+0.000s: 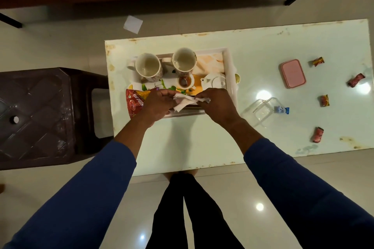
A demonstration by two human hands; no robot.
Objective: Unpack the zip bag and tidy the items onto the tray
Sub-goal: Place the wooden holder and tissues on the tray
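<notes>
- The left hand [159,105] and right hand [216,105] both pinch a crumpled white tissue [185,101], fingers closed on its two ends, above the near edge of the tray [229,66]
- A red snack packet [136,100] lies at the tray's near-left corner, partly under the left hand
- Two mugs [148,66], a small cup [184,81] and a white teapot [215,81] stand on the tray
- The clear zip bag [261,110] lies on the table [202,141] just right of the tray
- A pink box [293,73] and wrapped candies [317,134] lie toward the table's right edge
</notes>
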